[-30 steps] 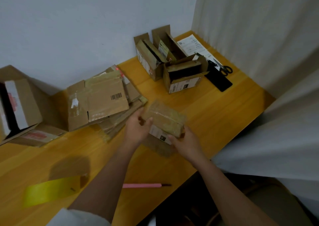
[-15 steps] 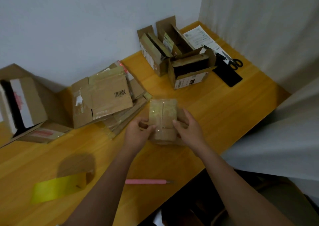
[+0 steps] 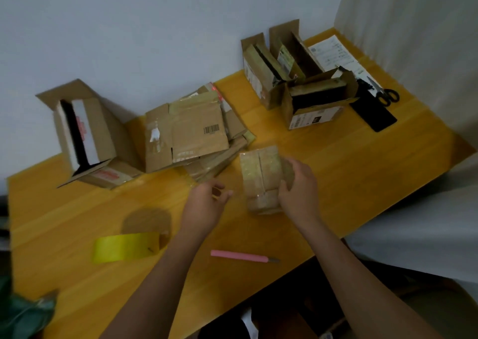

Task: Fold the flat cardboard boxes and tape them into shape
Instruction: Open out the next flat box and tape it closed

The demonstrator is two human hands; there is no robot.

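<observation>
A small cardboard box [image 3: 260,178] stands on the yellow table [image 3: 362,162], its two closed flaps facing up with a seam down the middle. My right hand [image 3: 297,191] grips its right side. My left hand [image 3: 207,204] hovers just left of the box, off it, fingers loosely curled and holding nothing. A pile of flat cardboard boxes [image 3: 191,134] lies behind my left hand. A roll of yellow tape [image 3: 129,245] sits at the front left, and a pink utility knife [image 3: 243,256] lies near the front edge between my arms.
A folded box [image 3: 85,136] lies on its side at the far left. Several folded boxes [image 3: 294,80] stand at the back right, with a sheet of paper [image 3: 333,54], scissors [image 3: 385,94] and a black flat object [image 3: 375,113] beside them. A white curtain [image 3: 413,41] hangs on the right.
My left hand has let go of the small box and moved left. The box stays upright in my right hand. The camera view has shifted.
</observation>
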